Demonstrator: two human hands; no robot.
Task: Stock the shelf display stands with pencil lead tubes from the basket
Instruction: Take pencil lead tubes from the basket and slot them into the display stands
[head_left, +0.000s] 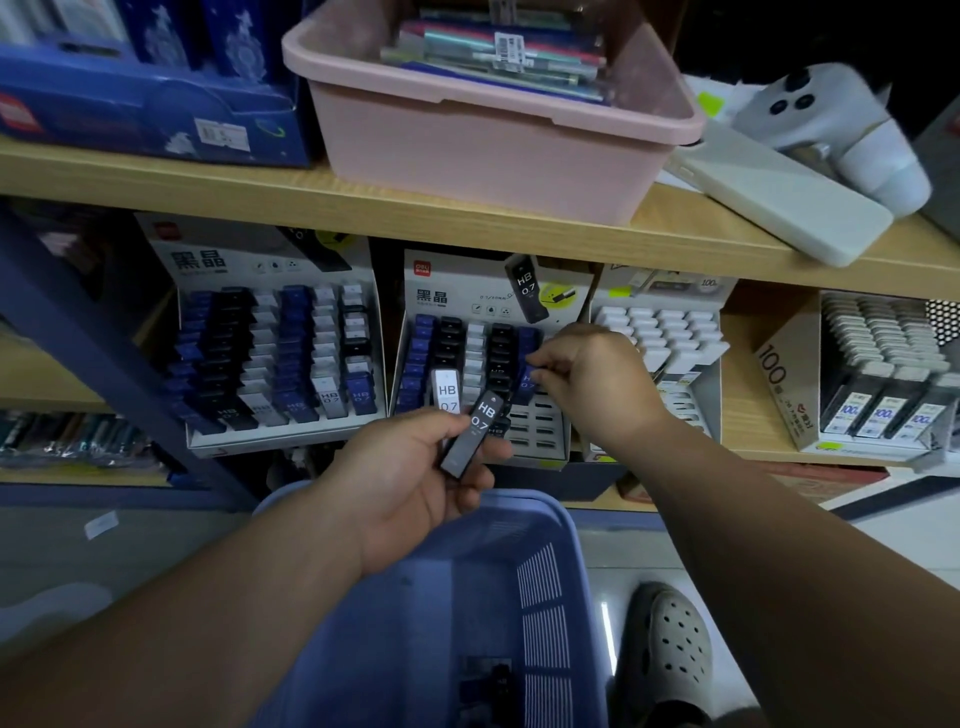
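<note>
The left hand (415, 467) curls round a black HB 0.7 lead tube (475, 434), partly hiding a white tube (447, 395). The right hand (592, 374) pinches a half-hidden blue tube (527, 383) at the middle display stand (457, 297).

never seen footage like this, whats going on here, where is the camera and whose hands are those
There is no machine: one camera worn on a person's head looks down at their own two bare hands. The left hand holds a black tube marked HB 0.7 and a pale tube behind it. The right hand pinches a blue tube at the middle display stand on the lower shelf, where some slots are empty. Below is the blue basket; a pink tub sits on the shelf above.
</note>
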